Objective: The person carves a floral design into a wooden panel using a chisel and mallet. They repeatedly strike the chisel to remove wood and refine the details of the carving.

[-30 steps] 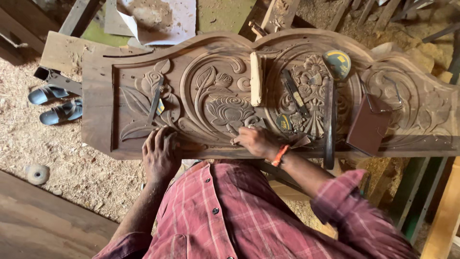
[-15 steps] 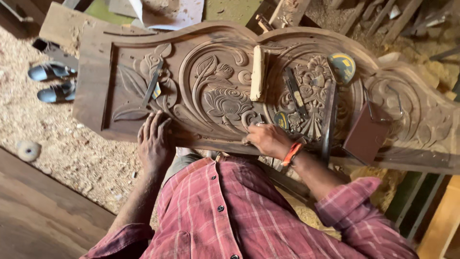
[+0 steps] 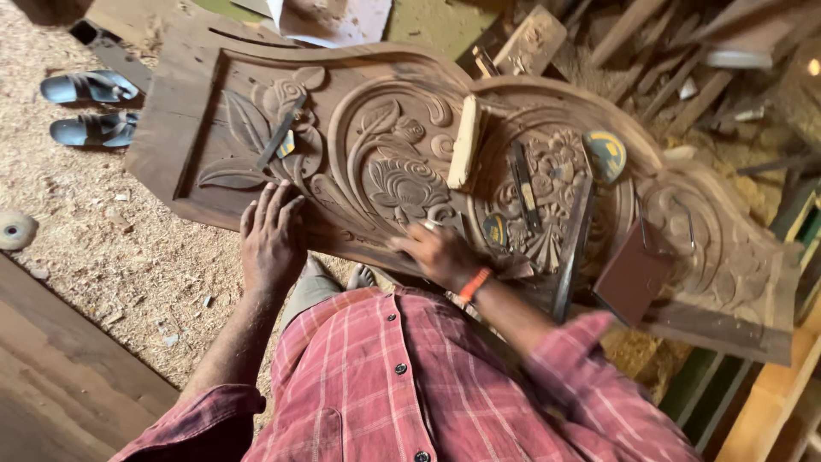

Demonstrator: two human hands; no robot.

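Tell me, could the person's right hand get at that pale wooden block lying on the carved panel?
Probably yes. The right hand rests on the carved panel below the pale wooden block, and only open carved wood shows between them. The block lies loose on top, with nothing over it. The left hand rests flat farther off.

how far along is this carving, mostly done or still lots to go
Done: the carved panel already has deep leaves, scrolls and a central flower cut across its face.

In hand: the left hand lies flat on the lower edge; the right hand works near the flower, its tool too hidden to name.

Left: judging by the bare, unpolished wood and the chisels lying about, probably detail and finishing.
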